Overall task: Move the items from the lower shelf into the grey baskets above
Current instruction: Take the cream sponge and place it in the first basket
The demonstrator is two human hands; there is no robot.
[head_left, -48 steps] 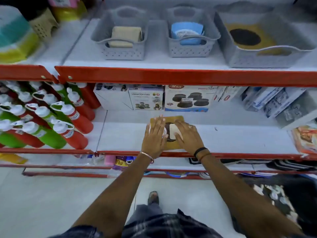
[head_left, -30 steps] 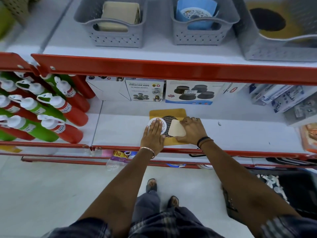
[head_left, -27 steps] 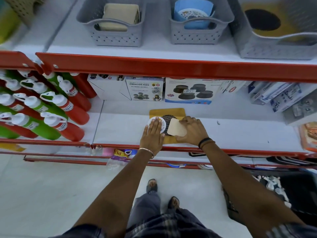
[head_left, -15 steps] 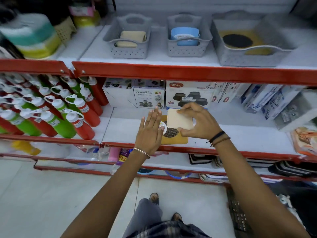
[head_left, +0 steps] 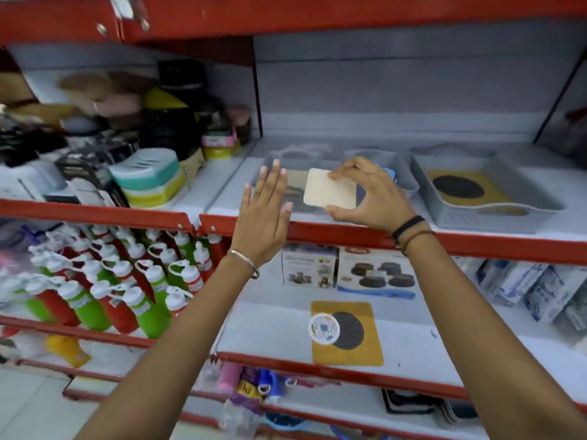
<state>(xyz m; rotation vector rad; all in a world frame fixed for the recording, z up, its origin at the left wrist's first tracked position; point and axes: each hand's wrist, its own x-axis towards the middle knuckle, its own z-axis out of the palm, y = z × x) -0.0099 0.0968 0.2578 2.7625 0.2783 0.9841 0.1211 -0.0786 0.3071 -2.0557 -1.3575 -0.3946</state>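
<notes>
- Pad: cream square pad (head_left: pixel 330 189) is off the lower shelf (head_left: pixel 270 331) now. 0.5 s ago it was level with the product boxes; now it sits up at basket height, above the red shelf edge (head_left: pixel 349 231).
- Right hand (head_left: pixel 368 198) pinches the pad: fingers on its top right corner, thumb under the bottom edge. Pad hangs out to the left of the palm, broad face toward the camera, slightly tilted.
- Left hand (head_left: pixel 265 214) is flat and spread, holding nothing, just left of the pad and not touching it. It was on the round white disc roughly a second ago; it has let go.
- Pad is in front of the leftmost grey basket (head_left: pixel 295 173), which already holds a beige piece. Mostly hidden and blurred by motion, so I can't tell whether the pad is over the rim yet.
- Judgement: carry is nearly done, drop not yet made.
- Left on the lower shelf, below the pad: yellow mat with black mesh circle (head_left: pixel 347 333), with the round white disc (head_left: pixel 324 327) on its left side.
- Judgement: matching items sit in the baskets right of the pad, namely a middle basket (head_left: pixel 378 160) behind the right hand and a large grey tray basket (head_left: pixel 495 214) with a yellow mat inside. So two moves remain after this one.
</notes>
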